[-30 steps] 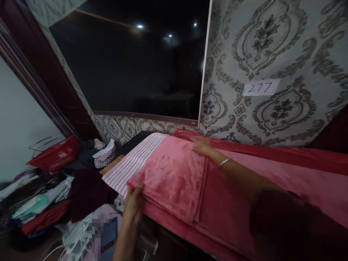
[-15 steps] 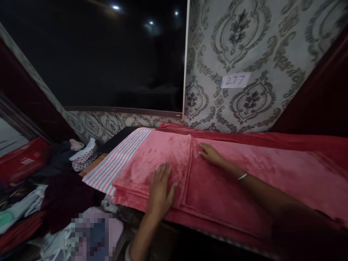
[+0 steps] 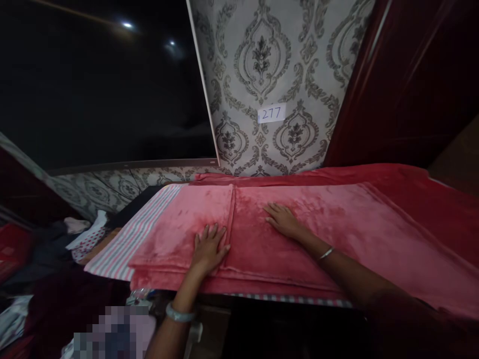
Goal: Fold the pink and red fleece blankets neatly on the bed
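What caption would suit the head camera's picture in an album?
Left fingers and right fingers rest spread on a folded pink plush blanket.

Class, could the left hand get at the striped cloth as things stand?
Probably yes: the left hand rests palm-down on the pink blanket, apparently holding nothing. Only a stretch of that blanket separates it from the striped cloth, whose exposed strip looks unobstructed.

Pink blanket [image 3: 249,247] partly out-of-frame (right)

The light is dim, with two glare spots on the screen [image 3: 108,99], near-blackness below the blanket [image 3: 299,249], soft outer edges and lower-left pixelation.
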Motion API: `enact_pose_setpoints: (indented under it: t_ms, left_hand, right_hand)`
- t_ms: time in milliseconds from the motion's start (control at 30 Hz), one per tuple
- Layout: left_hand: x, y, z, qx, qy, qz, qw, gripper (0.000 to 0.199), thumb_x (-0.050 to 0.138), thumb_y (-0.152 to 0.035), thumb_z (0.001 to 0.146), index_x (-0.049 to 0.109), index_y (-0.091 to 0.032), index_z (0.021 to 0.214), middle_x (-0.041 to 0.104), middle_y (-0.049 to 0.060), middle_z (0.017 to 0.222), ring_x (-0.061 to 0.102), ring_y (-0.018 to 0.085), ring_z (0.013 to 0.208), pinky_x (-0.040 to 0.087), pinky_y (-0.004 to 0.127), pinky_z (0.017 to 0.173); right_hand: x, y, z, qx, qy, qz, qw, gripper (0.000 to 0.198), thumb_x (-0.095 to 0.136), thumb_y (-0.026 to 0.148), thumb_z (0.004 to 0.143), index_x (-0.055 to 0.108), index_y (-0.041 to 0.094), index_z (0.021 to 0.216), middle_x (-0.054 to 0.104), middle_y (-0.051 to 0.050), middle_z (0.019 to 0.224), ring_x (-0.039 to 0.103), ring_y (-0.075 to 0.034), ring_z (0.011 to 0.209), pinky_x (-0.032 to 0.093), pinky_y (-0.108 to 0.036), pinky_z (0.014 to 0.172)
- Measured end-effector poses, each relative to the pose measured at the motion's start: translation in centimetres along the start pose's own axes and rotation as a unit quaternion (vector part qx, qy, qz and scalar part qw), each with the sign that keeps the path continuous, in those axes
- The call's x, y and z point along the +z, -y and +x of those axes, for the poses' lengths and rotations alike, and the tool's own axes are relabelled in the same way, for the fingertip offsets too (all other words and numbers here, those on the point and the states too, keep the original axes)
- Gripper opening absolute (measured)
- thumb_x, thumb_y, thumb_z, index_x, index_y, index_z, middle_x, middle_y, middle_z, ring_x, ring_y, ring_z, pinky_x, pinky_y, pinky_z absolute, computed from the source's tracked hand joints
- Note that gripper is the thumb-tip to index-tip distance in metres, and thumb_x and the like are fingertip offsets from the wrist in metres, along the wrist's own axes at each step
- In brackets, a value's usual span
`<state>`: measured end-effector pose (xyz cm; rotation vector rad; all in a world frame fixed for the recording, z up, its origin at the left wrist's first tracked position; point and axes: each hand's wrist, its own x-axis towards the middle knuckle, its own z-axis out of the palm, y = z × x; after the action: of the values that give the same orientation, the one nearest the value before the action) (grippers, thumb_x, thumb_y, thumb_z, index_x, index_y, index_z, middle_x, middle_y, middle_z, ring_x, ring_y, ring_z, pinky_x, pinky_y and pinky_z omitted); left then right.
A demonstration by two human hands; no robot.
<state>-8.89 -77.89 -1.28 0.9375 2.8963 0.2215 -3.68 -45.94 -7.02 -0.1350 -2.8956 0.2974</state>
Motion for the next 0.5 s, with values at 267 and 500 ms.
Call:
enact_pose_setpoints:
  t_ms: [267,500]
  left_hand:
    - [-2.0,-5.9,8.4,0.111,-0.064,-0.45,0.884,0.044,0.068,-0.033,0.086,0.069,-0.02,0.128,0.062,0.01,0.144,0.053,0.026,0.138,0.034,0.042,0.121]
    - [1.0,-13.3,16.4,-0.033,-0.086,-0.659,0.747,0.047,0.064,-0.019,0.087,0.062,-0.012,0.133,0.076,0.013,0.105,0.072,0.022,0.103,0.056,0.044,0.099]
  right_hand:
    - [-1.3,-0.8,-0.2,-0.028,-0.118,0.182,0.976,0.046,0.049,0.035,0.097,0.063,0.018,0.138,0.062,-0.016,0.141,0.057,-0.029,0.131,0.042,-0.051,0.113]
    - [-3.7,0.0,0.9,-0.018,-0.239,0.309,0.92,0.03,0.056,0.023,0.086,0.074,0.021,0.11,0.075,-0.01,0.111,0.07,-0.023,0.098,0.059,-0.038,0.085]
